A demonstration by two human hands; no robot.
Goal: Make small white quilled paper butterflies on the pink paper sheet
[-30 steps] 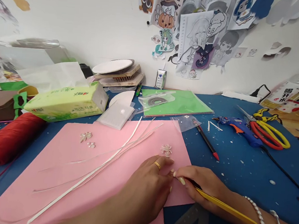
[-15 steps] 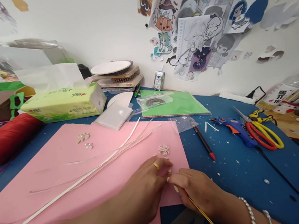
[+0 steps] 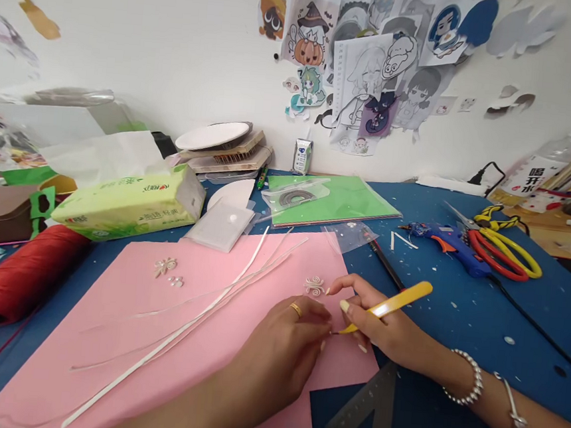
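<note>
My right hand (image 3: 374, 315) grips yellow tweezers (image 3: 402, 299), whose tips point left towards the fingers of my left hand. My left hand (image 3: 287, 341), with a ring on one finger, is closed with its fingertips pressed together over the pink paper (image 3: 193, 359). Whatever it pinches is hidden. Just above my hands lies a small white curled-paper piece (image 3: 314, 286). A second curled-paper piece (image 3: 165, 267) rests at the left of the sheet, beside several white beads (image 3: 176, 282). Long white paper strips (image 3: 164, 340) stretch diagonally across the pink paper.
A set square (image 3: 365, 417) lies below my right hand. To the right are a blue glue gun (image 3: 450, 245), scissors (image 3: 499, 253) and a dark pencil (image 3: 386, 263). At left stand a tissue pack (image 3: 131, 204) and a red thread spool (image 3: 20, 277). Green sheets (image 3: 356, 203) lie behind.
My right hand has moved up a little and its fingers have opened out around the tweezers. The yellow tool's back end now points up right instead of down right. My left hand stays nearly in place.
</note>
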